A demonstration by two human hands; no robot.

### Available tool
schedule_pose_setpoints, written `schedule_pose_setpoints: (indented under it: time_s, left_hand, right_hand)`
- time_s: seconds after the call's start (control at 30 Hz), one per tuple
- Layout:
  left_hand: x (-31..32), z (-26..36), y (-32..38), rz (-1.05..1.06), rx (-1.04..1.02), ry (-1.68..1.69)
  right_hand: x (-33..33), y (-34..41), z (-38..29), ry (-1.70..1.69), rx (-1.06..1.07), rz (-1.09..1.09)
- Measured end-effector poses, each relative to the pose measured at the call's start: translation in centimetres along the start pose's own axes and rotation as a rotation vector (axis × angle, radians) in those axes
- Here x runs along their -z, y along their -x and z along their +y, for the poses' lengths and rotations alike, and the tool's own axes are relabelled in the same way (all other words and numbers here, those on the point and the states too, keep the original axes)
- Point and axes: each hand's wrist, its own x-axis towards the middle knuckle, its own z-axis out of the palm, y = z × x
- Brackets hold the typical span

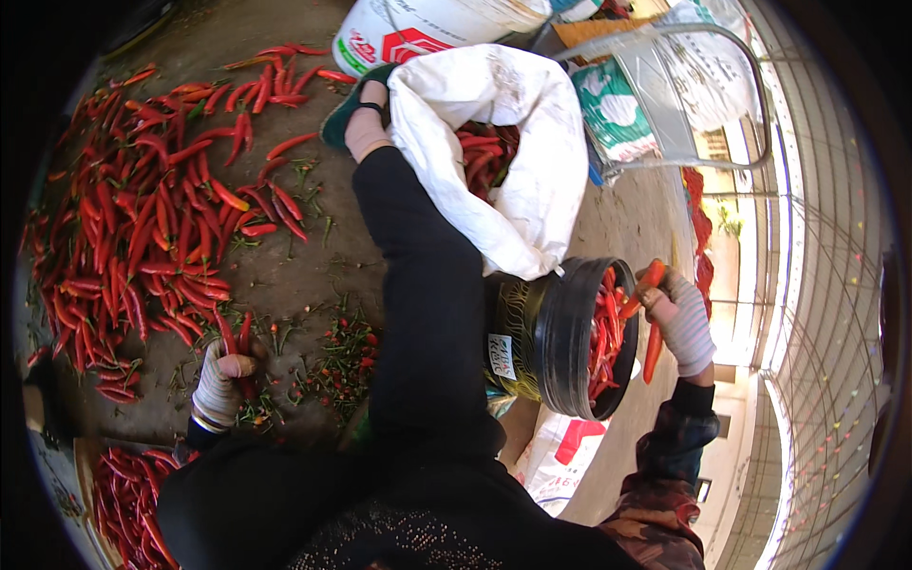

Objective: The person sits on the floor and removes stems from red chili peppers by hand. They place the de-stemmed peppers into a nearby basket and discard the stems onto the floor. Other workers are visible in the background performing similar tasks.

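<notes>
My left hand [226,377], in a striped glove with bare fingertips, grips red chili peppers [228,335] low over the floor, at the near edge of a big spread of red chilies [164,206]. Cut or pulled green stems with small red bits [345,363] lie to its right. On the right side, my right hand [673,310], gloved alike, holds red chilies [652,349] beside the mouth of a black bucket [573,335]. Red chilies [607,342] are inside that bucket. Above it stands an open white woven sack [545,164] with more red chilies [486,153] inside.
A white plastic bucket [434,28] stands behind the sack. At the upper right are a metal-framed chair or rack [655,92] and printed bags [616,107]. A container of chilies [132,499] lies at lower left. My outstretched leg [431,285] separates the floor pile from the black bucket.
</notes>
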Motion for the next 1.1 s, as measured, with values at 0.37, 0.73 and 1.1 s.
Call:
schedule_pose_setpoints:
  time_s: [0.37,0.73,1.1]
  left_hand:
    - [1.3,-1.8,1.5,0.168,-0.088,0.09]
    - [5.0,-2.9,4.2,0.256,-0.181,0.535]
    - [6.3,-3.0,4.7,0.379,-0.103,0.6]
  right_hand:
    - [-9.2,1.2,-4.4,0.267,0.377,0.366]
    - [-36.4,-6.3,-19.0,-0.021,0.884,-0.443]
    - [-47.8,-12.0,-33.7,0.179,0.607,-0.303]
